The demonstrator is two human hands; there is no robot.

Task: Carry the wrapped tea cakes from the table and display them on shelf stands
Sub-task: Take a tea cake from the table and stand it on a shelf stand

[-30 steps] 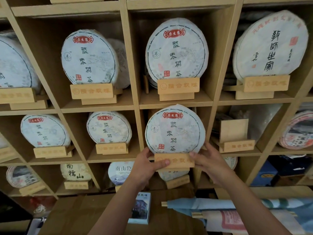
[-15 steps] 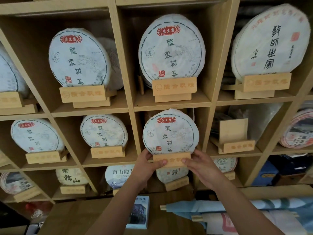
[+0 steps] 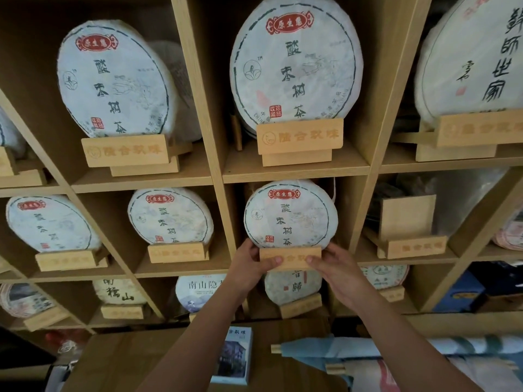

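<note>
A round paper-wrapped tea cake [image 3: 290,215] stands upright on a small wooden stand [image 3: 290,257] at the mouth of the middle shelf cell. My left hand [image 3: 252,264] grips the stand's left end, thumb across its front. My right hand [image 3: 335,268] grips the right end the same way. The stand's base is hidden behind my fingers, so I cannot tell whether it rests on the shelf board.
Wooden shelf cells all around hold other wrapped cakes on stands, such as the big one above [image 3: 295,60]. An empty stand [image 3: 407,233] sits in the cell to the right. Below lie a table [image 3: 119,363], a small booklet [image 3: 233,355] and rolled scrolls [image 3: 396,352].
Both hands have carried the stand with its cake deeper into the middle cell, and the view has closed in on the shelf.
</note>
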